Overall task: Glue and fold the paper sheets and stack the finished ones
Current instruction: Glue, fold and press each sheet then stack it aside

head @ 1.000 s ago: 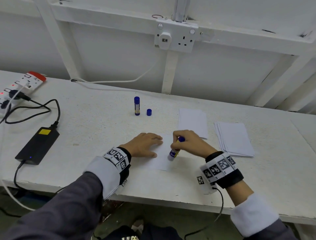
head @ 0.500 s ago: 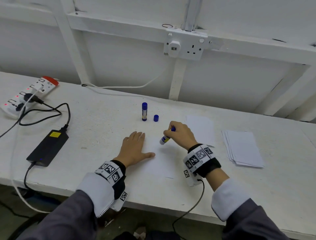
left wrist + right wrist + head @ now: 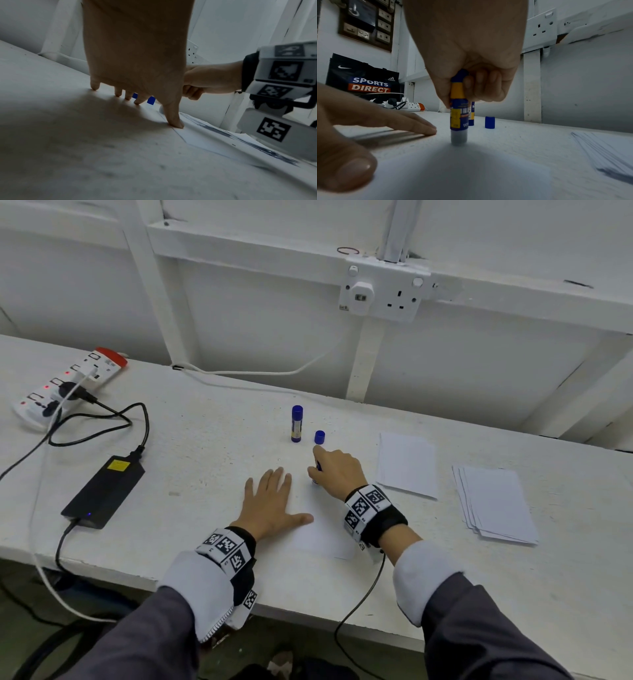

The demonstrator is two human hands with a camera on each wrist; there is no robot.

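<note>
Since half a second ago the right hand (image 3: 337, 470) has carried the glue stick (image 3: 458, 119) further up the sheet (image 3: 325, 537), now close below the loose blue cap (image 3: 319, 437). Fingers and thumb are curled round the stick; it stands upright with its pale tip down on the paper, seen in the right wrist view. In the head view the hand covers most of it.

Left hand (image 3: 270, 501): flat, fingers spread, holding nothing, thumb tip pressing the sheet's left edge at frame centre.

Surroundings: a second glue stick (image 3: 296, 423), capped, stands upright just left of the cap, above both hands. Right of centre lies a folded sheet (image 3: 407, 463); further right a fanned stack of sheets (image 3: 496, 505). Left side of frame: black power adapter (image 3: 104, 491) with cable running to a power strip (image 3: 68, 386) at upper left. Wall socket (image 3: 383, 290) at upper centre. All rest on the white table (image 3: 205, 446).
</note>
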